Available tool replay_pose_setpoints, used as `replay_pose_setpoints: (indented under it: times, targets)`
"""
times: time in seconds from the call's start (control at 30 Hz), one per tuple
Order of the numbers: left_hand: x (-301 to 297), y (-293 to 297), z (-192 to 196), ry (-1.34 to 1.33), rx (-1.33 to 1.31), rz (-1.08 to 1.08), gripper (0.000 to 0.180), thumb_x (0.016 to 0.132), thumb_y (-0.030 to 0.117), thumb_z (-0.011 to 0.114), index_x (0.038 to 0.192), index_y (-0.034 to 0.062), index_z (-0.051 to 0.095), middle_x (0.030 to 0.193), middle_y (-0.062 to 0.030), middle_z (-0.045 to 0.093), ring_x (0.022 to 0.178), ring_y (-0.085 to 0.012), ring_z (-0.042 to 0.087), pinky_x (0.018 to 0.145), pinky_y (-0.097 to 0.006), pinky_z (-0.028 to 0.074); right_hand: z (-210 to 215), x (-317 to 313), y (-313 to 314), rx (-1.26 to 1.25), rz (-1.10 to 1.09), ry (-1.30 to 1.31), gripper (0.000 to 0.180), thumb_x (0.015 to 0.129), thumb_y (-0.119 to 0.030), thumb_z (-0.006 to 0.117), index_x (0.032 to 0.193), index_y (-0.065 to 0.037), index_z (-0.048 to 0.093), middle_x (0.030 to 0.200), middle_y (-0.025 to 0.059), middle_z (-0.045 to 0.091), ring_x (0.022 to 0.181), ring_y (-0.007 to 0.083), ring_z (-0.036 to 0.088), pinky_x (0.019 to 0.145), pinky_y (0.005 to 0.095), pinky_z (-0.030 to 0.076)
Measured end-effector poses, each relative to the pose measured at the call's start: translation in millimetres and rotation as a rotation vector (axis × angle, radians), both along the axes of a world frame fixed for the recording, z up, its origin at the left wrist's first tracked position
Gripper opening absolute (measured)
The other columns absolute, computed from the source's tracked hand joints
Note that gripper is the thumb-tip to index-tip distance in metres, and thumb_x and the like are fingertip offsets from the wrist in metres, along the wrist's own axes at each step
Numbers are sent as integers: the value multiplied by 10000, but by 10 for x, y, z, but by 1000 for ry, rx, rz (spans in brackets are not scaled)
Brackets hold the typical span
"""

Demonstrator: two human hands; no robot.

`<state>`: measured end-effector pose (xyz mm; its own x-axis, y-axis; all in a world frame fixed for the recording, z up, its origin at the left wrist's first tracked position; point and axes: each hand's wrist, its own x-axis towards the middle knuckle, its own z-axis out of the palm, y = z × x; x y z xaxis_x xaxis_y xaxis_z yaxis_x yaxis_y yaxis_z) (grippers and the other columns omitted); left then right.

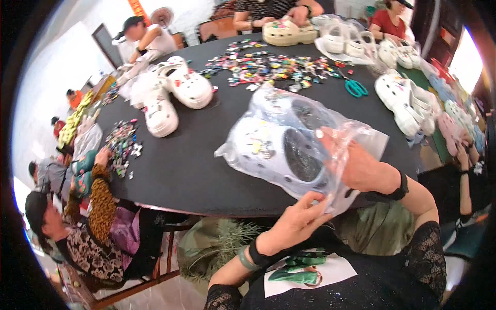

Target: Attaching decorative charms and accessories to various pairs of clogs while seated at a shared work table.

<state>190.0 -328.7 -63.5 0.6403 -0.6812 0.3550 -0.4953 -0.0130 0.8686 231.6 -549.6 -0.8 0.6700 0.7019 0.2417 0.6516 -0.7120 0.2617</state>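
Note:
A clear plastic bag (343,199) lies on the black table in front of me with a pair of pale lavender-white clogs (266,155) inside. The clogs have dark insoles and small charms on their toes; their heel ends face me. My right hand (359,163) grips the loose film at the bag's near right end, with the thumb over the clogs' heel side. Lower down, my left hand (299,225) pinches the near edge of the bag between thumb and fingers. Part of the bag's mouth is hidden by my hands.
Colourful shoe charms (279,67) lie heaped at the table's far side, with teal scissors (355,88) beside them. White clogs (188,88) stand left of the bag, and more white clogs (403,103) stand right. Several people work around the table, one close at left beside another charm pile (123,144).

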Motion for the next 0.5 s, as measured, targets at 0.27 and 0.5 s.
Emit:
replay_pose_setpoints:
  times: [0.27,0.5]
  targets:
    - [-4,125,-79,-25,-11,-87,491,859,233,644,1280,40,480,1136,-159,515,922,-336,589,777,-376,490,316,464,309,234,-236,550,811,672,-367,745,1278,58,414,1123,287,563,1047,414,557,903,434,442]
    - [79,550,-125,25,-88,102,351,859,188,655,1132,-21,582,1057,-155,609,957,-275,599,822,-338,479,-110,827,269,257,-142,154,510,718,-255,684,1117,10,509,748,227,621,719,412,625,666,475,500]
